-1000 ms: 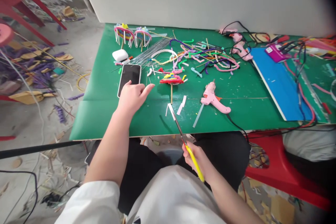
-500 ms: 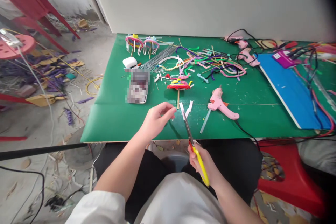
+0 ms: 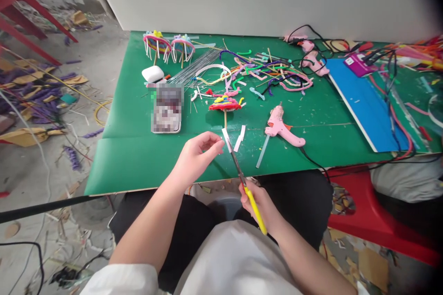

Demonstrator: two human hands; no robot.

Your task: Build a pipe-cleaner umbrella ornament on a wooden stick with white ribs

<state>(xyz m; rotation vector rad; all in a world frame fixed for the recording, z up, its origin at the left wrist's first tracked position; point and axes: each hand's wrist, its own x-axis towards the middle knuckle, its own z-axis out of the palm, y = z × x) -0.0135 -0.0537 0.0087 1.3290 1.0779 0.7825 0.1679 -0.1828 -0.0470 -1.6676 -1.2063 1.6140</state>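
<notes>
The yellow-handled scissors (image 3: pixel 255 209) are gripped in the right hand (image 3: pixel 259 199), the blades pointed away from the body over the green tabletop (image 3: pixel 119 161). At their tips a white strip (image 3: pixel 225 134) is seen. Beside the blades, the thumb and forefinger of the left hand (image 3: pixel 200 153) are held close together; whether anything is pinched there cannot be told. Just beyond, a red-rimmed pipe-cleaner parasol (image 3: pixel 224 107) is placed on its stick. To the right, a pink glue gun (image 3: pixel 284 129) is laid down.
</notes>
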